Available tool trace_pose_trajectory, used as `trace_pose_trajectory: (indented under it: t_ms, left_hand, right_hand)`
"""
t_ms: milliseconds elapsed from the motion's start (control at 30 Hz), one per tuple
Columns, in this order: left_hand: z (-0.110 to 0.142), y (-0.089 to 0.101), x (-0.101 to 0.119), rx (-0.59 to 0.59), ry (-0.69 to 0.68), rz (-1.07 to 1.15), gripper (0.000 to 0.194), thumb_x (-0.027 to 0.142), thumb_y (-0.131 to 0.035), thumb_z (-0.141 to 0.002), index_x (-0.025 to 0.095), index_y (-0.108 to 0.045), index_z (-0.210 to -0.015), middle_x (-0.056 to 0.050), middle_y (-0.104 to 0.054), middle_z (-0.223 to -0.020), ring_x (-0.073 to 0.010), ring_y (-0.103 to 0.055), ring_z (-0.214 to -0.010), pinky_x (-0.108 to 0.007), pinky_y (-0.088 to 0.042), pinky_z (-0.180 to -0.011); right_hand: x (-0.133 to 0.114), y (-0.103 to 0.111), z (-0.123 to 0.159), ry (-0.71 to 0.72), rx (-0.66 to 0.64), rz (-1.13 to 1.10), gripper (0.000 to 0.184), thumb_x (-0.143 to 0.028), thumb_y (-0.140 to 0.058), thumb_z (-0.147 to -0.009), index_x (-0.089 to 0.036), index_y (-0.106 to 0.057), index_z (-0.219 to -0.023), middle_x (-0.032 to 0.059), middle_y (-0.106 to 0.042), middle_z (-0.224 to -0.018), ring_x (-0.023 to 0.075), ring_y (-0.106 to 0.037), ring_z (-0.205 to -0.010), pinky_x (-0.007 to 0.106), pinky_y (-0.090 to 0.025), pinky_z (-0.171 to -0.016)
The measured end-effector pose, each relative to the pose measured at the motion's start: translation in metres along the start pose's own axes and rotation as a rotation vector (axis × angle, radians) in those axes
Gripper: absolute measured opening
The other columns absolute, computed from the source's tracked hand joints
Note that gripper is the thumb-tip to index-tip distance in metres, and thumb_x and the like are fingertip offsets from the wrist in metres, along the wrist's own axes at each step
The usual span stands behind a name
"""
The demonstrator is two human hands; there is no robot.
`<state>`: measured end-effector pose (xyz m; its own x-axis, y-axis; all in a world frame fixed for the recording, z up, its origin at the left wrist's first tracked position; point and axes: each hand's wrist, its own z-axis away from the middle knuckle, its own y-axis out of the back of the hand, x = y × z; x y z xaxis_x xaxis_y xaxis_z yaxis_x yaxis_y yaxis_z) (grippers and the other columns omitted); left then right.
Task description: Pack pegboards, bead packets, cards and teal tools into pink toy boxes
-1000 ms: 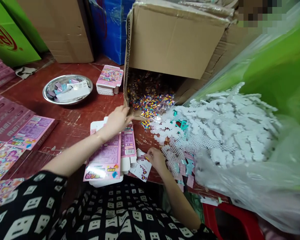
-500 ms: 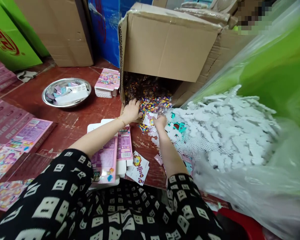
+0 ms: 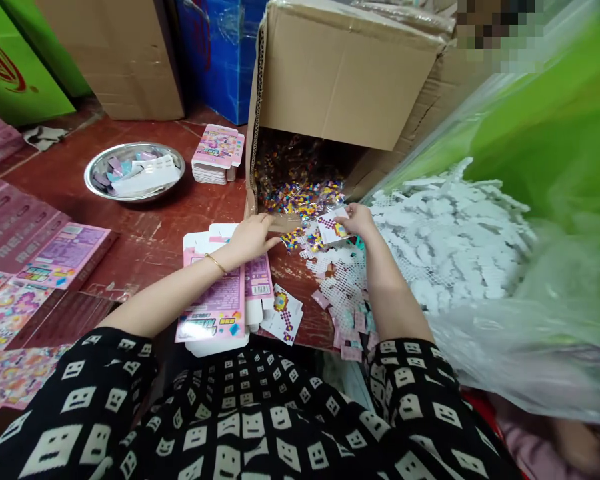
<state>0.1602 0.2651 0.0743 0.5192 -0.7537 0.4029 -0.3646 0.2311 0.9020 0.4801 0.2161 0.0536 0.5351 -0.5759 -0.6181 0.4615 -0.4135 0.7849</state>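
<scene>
My right hand (image 3: 361, 223) pinches a white printed card (image 3: 331, 227) with a purple and yellow pixel pattern, at the front of the cardboard box. Nothing shows in my left hand (image 3: 253, 239), which hovers over the top end of the flat pink cartons (image 3: 215, 300) with its fingers apart. Small clear bags of coloured beads (image 3: 305, 200) fill the box opening, and one bead bag (image 3: 293, 239) lies at its front edge, close to my left fingertips. More pattern cards (image 3: 284, 313) rest beside the cartons.
The large cardboard box (image 3: 340, 80) stands ahead, its flap hanging down. A plastic sack of white pegboard pieces (image 3: 460, 233) spreads at the right. Small pink and teal packets (image 3: 353, 333) lie near my lap. A steel bowl (image 3: 135, 193) and stacked pink boxes (image 3: 217, 157) sit left.
My left hand has drawn back from the bead bags to above the cartons. My right hand has moved right with the card. The view has shifted slightly.
</scene>
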Motion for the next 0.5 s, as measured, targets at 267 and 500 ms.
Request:
trace_pose_trajectory:
  t_ms: [267,500]
  left_hand:
    - [0.001,-0.005,0.027,-0.175,0.032,0.775,0.064,0.03,-0.084,-0.071,0.011,-0.059,-0.127,-0.02,-0.066,-0.129,-0.0299,-0.067,-0.116,-0.044,-0.056,-0.098]
    - [0.051,-0.008,0.036,0.013,0.464,1.356,0.05,0.025,-0.071,-0.077,0.02,-0.06,-0.125,-0.012,-0.071,-0.118,-0.0233,-0.074,-0.086,-0.031,-0.063,-0.056]
  right_hand:
    - [-0.044,0.037,0.085,0.575,-0.264,-0.555,0.042,-0.046,-0.087,-0.063,-0.022,-0.055,-0.076,-0.0021,-0.062,-0.069,0.0125,-0.058,-0.061,0.027,-0.048,-0.056]
    - [-0.054,-0.024,0.16,0.366,0.058,-0.974,0.037,-0.056,-0.064,-0.084,-0.024,-0.054,-0.099,0.0065,-0.071,-0.102,0.0192,-0.07,-0.087,0.036,-0.06,-0.074]
